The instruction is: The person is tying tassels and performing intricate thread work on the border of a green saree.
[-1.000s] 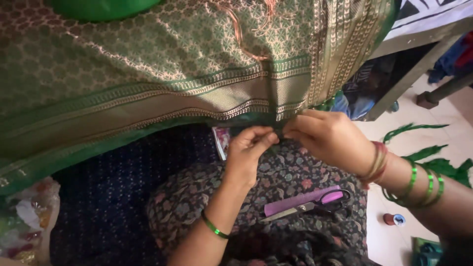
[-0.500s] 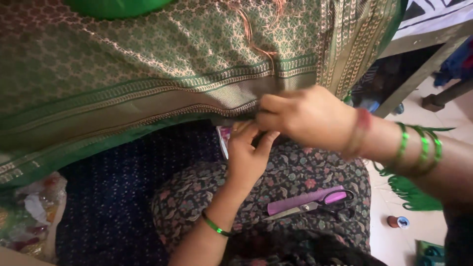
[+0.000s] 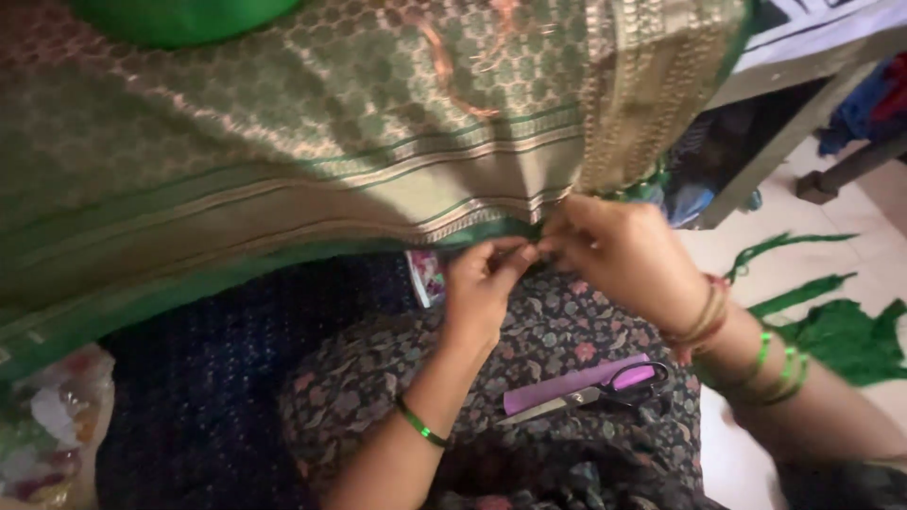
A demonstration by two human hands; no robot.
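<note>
Sari edge: ran left to right above the lap, directly ahead of both hands.
Left hand: fingers pinched shut on the green hem.
Right hand: pinched the same hem, just beside the left.
Scissors: on lap, nearer right arm.

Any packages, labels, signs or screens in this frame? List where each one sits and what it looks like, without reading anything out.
Small printed packet: just below the green cloth edge, left of the left hand; flat, pale with pink and green print, partly hidden.
Clear plastic bag: bottom left corner; crumpled, see-through, mixed coloured contents, blurred.
Black-and-white printed sheet: top right, on the table; mostly cut off.
No screens visible.
</note>
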